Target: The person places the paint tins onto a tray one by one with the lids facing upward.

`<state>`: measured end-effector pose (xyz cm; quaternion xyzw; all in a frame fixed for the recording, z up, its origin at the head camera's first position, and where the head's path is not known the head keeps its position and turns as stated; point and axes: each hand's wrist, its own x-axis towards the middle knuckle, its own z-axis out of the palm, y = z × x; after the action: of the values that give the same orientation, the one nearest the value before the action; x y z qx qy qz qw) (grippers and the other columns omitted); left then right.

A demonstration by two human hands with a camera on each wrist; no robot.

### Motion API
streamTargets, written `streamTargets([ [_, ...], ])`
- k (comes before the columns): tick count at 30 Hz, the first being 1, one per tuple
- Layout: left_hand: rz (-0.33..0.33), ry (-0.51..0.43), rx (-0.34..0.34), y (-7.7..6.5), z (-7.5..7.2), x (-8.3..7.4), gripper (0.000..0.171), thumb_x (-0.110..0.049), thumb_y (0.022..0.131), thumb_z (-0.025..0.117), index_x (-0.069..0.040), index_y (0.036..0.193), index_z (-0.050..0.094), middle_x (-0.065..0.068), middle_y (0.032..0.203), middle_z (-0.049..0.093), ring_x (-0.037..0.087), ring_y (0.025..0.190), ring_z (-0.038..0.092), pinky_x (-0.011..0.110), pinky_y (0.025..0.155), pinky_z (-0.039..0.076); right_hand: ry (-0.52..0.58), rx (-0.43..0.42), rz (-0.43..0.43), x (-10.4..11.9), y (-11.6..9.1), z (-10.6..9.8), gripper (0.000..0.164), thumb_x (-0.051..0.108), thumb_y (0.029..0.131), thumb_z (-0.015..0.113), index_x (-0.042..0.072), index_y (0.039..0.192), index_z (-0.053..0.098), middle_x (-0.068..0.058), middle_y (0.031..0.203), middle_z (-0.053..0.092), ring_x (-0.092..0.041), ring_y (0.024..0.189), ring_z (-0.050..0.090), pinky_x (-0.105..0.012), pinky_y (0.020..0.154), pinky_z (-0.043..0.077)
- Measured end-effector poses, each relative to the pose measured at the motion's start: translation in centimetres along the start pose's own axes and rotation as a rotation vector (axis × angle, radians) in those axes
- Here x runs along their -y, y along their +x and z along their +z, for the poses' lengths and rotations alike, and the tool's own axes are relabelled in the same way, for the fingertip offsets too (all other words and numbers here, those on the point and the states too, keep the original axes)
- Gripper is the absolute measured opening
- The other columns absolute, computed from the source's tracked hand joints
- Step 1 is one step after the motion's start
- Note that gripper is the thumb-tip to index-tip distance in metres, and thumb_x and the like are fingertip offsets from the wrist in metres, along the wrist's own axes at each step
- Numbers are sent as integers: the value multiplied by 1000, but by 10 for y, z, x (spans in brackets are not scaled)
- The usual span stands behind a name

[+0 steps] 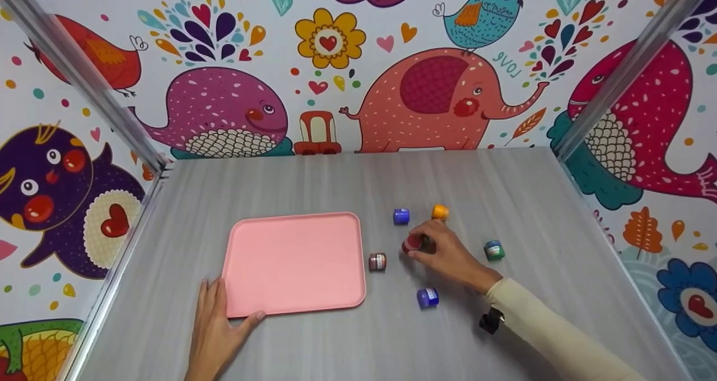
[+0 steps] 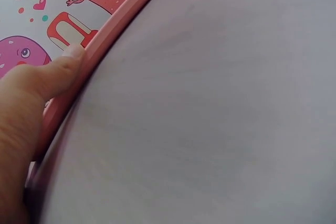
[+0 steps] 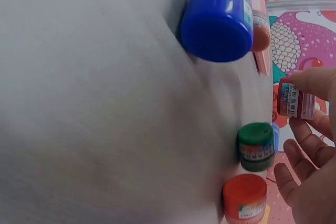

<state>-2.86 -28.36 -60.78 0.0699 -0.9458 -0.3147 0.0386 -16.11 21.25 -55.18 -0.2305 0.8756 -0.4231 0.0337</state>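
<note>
My right hand [image 1: 448, 249] pinches a small red paint jar [image 3: 294, 99] between thumb and fingers, over the table right of the pink tray [image 1: 297, 263]. Partly under this hand in the head view, a green paint jar [image 3: 256, 147] stands on the table, with an orange-red jar [image 3: 245, 198] beside it in the right wrist view. At the tray's near left corner rests my left hand [image 1: 215, 325], its fingers straight along the left side. The left thumb lies against the near rim, as the left wrist view also shows.
A brown jar [image 1: 377, 262] lies just right of the tray. Around the right hand are a blue jar [image 1: 401, 217], a yellow-orange jar [image 1: 440, 212], another green jar [image 1: 494, 250] and a violet-blue jar [image 1: 428, 298]. Patterned walls [image 1: 330, 89] enclose the grey table [image 1: 313, 347].
</note>
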Motion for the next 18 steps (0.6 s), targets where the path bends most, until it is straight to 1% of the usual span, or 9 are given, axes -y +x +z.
streamTargets([
  [3, -54, 10, 58, 1, -2, -2, 138, -65, 84, 90, 11, 171, 14, 36, 176, 17, 53, 167, 2, 74, 130, 13, -8, 16, 1, 2, 2, 3, 36, 18, 98, 87, 13, 131, 73, 5, 123, 65, -16, 114, 60, -35, 99, 58],
  [6, -80, 13, 80, 2, -3, -4, 140, -66, 84, 89, 10, 171, 12, 35, 177, 15, 52, 167, 0, 74, 130, 12, -17, 23, -12, 5, 3, 7, 39, 20, 99, 87, 9, 133, 72, 5, 124, 66, -18, 116, 60, -41, 104, 58],
  [9, -76, 11, 74, 2, -3, -4, 139, -66, 83, 90, 10, 171, 14, 35, 177, 16, 52, 167, 1, 74, 130, 13, -14, 29, -16, 8, 5, 11, 40, 22, 99, 86, 8, 134, 72, 5, 125, 65, -21, 119, 59, -49, 106, 57],
  [11, -75, 10, 71, 2, -3, -4, 139, -65, 83, 90, 10, 171, 14, 35, 176, 17, 53, 167, 2, 74, 130, 13, -8, 38, -15, 10, 6, 14, 40, 23, 100, 85, 8, 135, 72, 4, 126, 65, -22, 120, 59, -50, 106, 57],
  [14, -57, 9, 55, 1, -3, -3, 137, -64, 84, 90, 11, 171, 15, 36, 175, 19, 54, 166, 3, 75, 129, 13, -18, 55, -16, 13, 9, 18, 40, 25, 101, 85, 11, 135, 71, 5, 127, 63, -21, 120, 58, -47, 106, 58],
  [16, -35, 5, 31, 0, -2, -2, 135, -63, 84, 91, 12, 170, 18, 36, 174, 21, 55, 165, 6, 75, 129, 15, -34, 62, -26, 15, 10, 20, 38, 25, 100, 85, 13, 134, 72, 6, 126, 63, -18, 119, 58, -43, 106, 58],
  [18, 4, -3, -7, -1, 0, -1, 132, -58, 83, 93, 14, 168, 22, 37, 172, 26, 57, 164, 9, 75, 128, 17, -49, 58, -56, 16, 12, 22, 34, 23, 100, 85, 14, 131, 73, 6, 124, 64, -17, 118, 57, -39, 105, 57],
])
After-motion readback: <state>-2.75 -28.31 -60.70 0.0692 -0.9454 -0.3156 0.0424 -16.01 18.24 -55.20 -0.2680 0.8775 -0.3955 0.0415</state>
